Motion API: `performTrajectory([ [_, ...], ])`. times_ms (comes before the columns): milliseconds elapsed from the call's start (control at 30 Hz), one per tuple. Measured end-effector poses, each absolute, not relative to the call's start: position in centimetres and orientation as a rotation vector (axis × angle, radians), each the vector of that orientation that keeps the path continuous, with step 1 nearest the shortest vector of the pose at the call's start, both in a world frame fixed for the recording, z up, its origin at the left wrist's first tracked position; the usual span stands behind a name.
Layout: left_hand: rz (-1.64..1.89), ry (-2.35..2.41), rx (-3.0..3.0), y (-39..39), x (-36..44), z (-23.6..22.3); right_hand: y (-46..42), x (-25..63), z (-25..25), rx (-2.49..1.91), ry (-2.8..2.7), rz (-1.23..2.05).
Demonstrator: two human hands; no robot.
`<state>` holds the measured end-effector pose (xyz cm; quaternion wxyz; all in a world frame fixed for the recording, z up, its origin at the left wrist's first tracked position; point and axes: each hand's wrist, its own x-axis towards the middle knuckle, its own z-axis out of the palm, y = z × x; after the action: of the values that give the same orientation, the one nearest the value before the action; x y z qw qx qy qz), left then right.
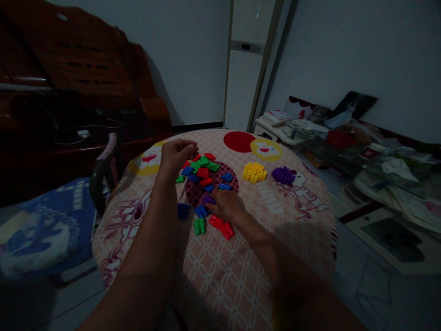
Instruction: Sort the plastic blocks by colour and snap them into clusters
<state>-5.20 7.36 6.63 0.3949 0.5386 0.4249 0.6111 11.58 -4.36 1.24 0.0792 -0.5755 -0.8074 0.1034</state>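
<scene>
My left hand (176, 156) hovers over the far left side of a loose pile of plastic building blocks, its fingers curled together. Whatever they hold, if anything, is hidden. Low over the near side of the pile, my right hand (227, 204) has its fingers closed at a purple block (208, 199). Around the hands lie green blocks (206, 163), red blocks (204, 173) and blue blocks (225, 186). Closer to me are a green block (200, 226), red blocks (222, 226) and a dark blue block (183, 211).
A yellow block cluster (254, 172) and a purple block cluster (283, 175) stand on the right of the round, cloth-covered table (220, 276). A chair (99, 184) touches the left side. Behind are a wooden bench (89, 69) and a cluttered cabinet (344, 138).
</scene>
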Motion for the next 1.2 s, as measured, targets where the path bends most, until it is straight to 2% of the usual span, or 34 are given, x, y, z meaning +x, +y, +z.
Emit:
performTrajectory([
  [267,1.539,1.076,1.381,7.5,-5.1,6.4,-3.8,11.9,-0.3,-1.562,-2.224,0.447],
  [533,1.543,1.091,1.375,7.2,-5.4,6.6,-0.9,17.8,2.4,-1.298,-1.618,0.523],
  [700,1.547,1.079,1.375,7.3,-5.5,6.4,0.2,25.4,3.6,-1.384,-1.348,0.317],
  [867,1.542,1.083,1.375,7.5,-5.5,6.3,-0.9,31.8,4.1,-1.721,-1.322,-0.029],
  [1200,1.517,1.097,1.383,7.3,-5.2,6.4,-1.5,33.6,2.1,-2.065,-1.608,-0.219],
])
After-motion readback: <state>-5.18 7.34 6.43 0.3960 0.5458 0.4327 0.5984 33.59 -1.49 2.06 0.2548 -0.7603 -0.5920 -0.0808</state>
